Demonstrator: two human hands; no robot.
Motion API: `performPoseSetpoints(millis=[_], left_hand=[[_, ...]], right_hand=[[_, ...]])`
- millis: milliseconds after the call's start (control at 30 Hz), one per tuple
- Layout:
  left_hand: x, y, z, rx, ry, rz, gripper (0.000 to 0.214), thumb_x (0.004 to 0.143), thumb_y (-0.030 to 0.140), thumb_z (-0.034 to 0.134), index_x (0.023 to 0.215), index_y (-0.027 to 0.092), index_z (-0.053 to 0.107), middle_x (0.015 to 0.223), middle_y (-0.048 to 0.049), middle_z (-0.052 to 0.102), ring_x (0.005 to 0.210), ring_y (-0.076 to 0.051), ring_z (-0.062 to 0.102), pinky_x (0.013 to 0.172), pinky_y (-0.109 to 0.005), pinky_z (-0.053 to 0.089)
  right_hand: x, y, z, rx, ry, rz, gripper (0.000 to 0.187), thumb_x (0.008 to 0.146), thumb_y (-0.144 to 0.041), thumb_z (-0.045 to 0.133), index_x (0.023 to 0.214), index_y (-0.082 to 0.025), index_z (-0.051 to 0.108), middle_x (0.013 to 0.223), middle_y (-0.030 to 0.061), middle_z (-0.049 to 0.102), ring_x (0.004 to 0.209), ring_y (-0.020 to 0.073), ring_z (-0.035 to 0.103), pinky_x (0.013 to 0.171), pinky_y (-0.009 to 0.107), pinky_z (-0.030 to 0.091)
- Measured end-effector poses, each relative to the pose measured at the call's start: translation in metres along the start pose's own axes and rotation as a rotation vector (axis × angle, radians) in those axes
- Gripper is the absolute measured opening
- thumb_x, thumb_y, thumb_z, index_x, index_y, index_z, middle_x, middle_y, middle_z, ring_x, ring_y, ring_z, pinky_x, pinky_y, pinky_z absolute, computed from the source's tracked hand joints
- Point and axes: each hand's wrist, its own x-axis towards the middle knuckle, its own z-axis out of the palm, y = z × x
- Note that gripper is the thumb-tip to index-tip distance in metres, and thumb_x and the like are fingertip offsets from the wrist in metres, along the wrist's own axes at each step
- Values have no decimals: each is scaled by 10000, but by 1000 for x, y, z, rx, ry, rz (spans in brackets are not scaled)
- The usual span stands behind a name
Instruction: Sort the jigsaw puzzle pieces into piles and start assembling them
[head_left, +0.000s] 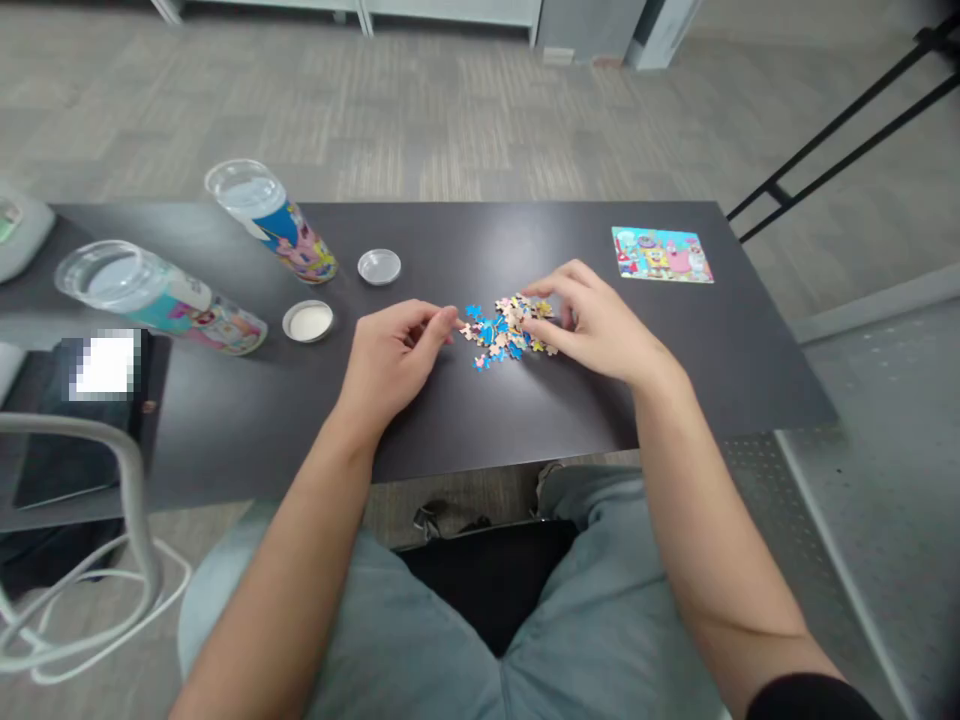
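Observation:
A heap of small jigsaw puzzle pieces, some blue and printed, others showing pale backs, lies on the dark table. My left hand is at the heap's left side, fingers curled and thumb pressed to the index finger. Whatever those fingertips may hold is too small to make out. Over the heap's right side is my right hand, its thumb and index finger apart and touching or just above the pieces. It partly covers that side. A small colourful cartoon picture card lies flat at the far right.
Two clear cylinders with cartoon prints, one nearer and one farther, stand at the left. Beside them lie two round lids. A black flat case and a pale curved tube occupy the left end.

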Motion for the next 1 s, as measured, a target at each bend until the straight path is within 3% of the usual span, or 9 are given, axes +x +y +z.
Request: performPoseSetpoints(millis=[167,400,667,867,1000], left_hand=[[-2,-1,7,75,-103,17,214,1036,469,929,1084,261,947,836,4,776,713,-181,581,713,-374,434],[-2,7,17,285,-209,6,138,1020,399,971,1055,282,907,857,25,711,780,-202,636,733,-383,393],[-2,21,22,440,-240,-25,116,1029,386,956,1058,277,926,832,15,698,774,-215,634,723,-390,351],[-3,21,22,421,-237,-85,71,1052,352,912,1090,303,945,793,30,709,756,-210,639,723,-396,377],[-4,12,20,308,-189,-100,35,1037,315,932,1064,295,944,717,58,653,708,-185,610,715,-395,380]], right_hand=[[-4,11,12,21,-88,47,336,1123,-342,902,1443,-240,907,1394,111,747,935,225,666,986,442,630],[0,18,22,52,35,10,124,1129,-242,825,1222,-246,907,1252,84,744,980,244,684,1019,445,623],[1,27,28,33,152,-30,116,1133,-262,822,1188,-229,918,1240,108,754,1027,281,763,1060,515,678],[-1,29,29,-14,152,-16,206,1180,-301,779,1316,-278,931,1310,126,765,1020,309,799,1062,578,739],[-2,28,25,-44,148,-10,252,1208,-353,784,1425,-311,905,1358,130,783,838,256,725,905,548,742]])
